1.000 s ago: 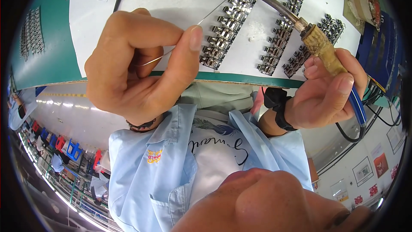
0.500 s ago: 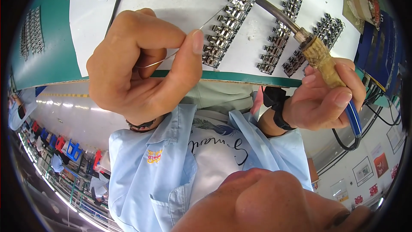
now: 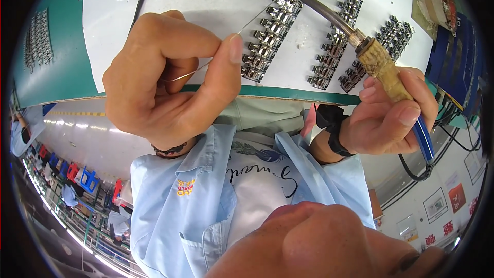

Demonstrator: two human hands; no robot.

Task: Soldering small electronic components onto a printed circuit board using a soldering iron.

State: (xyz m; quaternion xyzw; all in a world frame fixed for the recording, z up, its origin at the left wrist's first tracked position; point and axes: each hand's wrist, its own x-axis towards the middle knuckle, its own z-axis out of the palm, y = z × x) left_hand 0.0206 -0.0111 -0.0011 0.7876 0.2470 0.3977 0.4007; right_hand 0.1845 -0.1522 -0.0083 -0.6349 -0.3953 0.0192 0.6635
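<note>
Left hand (image 3: 170,80) at 9 o'clock: thumb and forefinger pinched together on a thin silver solder wire (image 3: 247,27), whose free end runs toward 1 o'clock and meets the top of a diagonal row of small shiny metal connector parts (image 3: 272,28) on the white work sheet (image 3: 216,0).

Right hand (image 3: 388,116) at 3 o'clock: fingers wrapped closed around the tan wrapped handle of a soldering iron (image 3: 381,64); its dark shaft points to 11 o'clock, tip at the same row end, close to the wire end. Contact not resolvable.

Two more connector rows (image 3: 337,33) lie just right of the iron shaft.

Risks, as judged: a slack pinch lets the wire wander off the joint; iron drift could bridge solder between neighbouring parts; the shaft passes near the adjacent rows and could nudge them.
</note>
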